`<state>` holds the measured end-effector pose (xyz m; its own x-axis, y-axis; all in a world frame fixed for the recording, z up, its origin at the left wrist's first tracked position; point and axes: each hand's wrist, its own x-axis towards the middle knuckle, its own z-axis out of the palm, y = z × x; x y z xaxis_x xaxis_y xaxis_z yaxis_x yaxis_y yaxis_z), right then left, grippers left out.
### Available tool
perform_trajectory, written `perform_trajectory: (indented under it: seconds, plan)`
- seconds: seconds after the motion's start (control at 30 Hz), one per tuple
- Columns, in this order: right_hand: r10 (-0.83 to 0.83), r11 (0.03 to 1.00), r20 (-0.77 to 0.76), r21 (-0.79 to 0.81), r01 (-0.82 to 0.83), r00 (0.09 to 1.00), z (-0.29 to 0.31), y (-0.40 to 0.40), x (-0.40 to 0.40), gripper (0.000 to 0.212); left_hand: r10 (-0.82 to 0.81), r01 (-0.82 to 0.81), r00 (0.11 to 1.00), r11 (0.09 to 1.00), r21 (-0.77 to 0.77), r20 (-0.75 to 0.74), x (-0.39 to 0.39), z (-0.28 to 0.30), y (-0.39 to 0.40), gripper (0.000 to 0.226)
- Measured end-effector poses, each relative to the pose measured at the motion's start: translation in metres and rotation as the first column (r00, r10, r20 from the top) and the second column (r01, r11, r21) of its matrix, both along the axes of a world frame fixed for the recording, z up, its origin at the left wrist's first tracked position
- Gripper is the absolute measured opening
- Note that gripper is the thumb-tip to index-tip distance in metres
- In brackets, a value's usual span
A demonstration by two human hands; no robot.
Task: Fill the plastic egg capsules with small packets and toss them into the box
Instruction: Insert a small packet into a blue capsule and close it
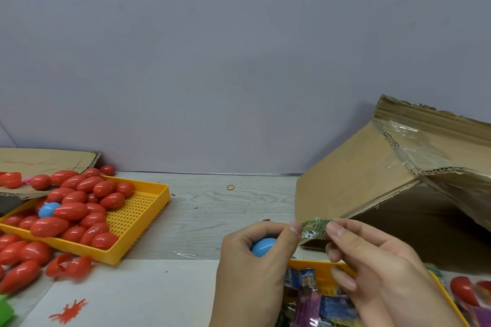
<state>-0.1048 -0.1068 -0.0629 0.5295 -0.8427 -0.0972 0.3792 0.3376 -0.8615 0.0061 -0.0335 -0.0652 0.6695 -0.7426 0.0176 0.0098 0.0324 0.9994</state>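
My left hand grips a blue egg capsule in its curled fingers, and its thumb also touches a small green packet. My right hand pinches that packet from the right, just above the blue capsule. The cardboard box lies tilted at the right with its open mouth facing me, right behind the packet. Under my hands a yellow tray holds several coloured packets.
A yellow tray at the left holds several red egg capsules and one blue one. More red capsules lie loose around it, with open red halves. Cardboard sits at the far left, a rubber band mid-table.
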Motion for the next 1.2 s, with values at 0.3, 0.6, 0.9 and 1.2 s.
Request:
perform_trajectory:
  seconds: [0.3, 0.6, 0.9, 1.2]
  plan:
    - [-0.011, 0.923, -0.139, -0.382, -0.044, 0.99, 0.0, 0.0, -0.007, 0.043, -0.02, 0.018, 0.994, 1.0, -0.022, -0.107, 0.005, -0.006, -0.003, 0.03]
    - [-0.033, 0.933, -0.172, -0.359, -0.031, 0.985, 0.005, 0.002, -0.008, 0.083, 0.136, -0.113, 0.974, 0.985, -0.133, 0.181, -0.001, 0.0, 0.0, 0.027]
    - [0.031, 0.98, -0.17, -0.191, -0.064, 0.985, 0.007, -0.004, -0.01, 0.082, 0.183, 0.002, 0.624, 0.972, -0.236, 0.76, 0.004, -0.013, -0.005, 0.017]
    - [-0.019, 0.954, -0.137, -0.3, -0.023, 0.99, 0.006, -0.001, -0.007, 0.078, 0.0, -0.004, 0.981, 1.0, 0.02, 0.193, -0.005, -0.001, 0.0, 0.023]
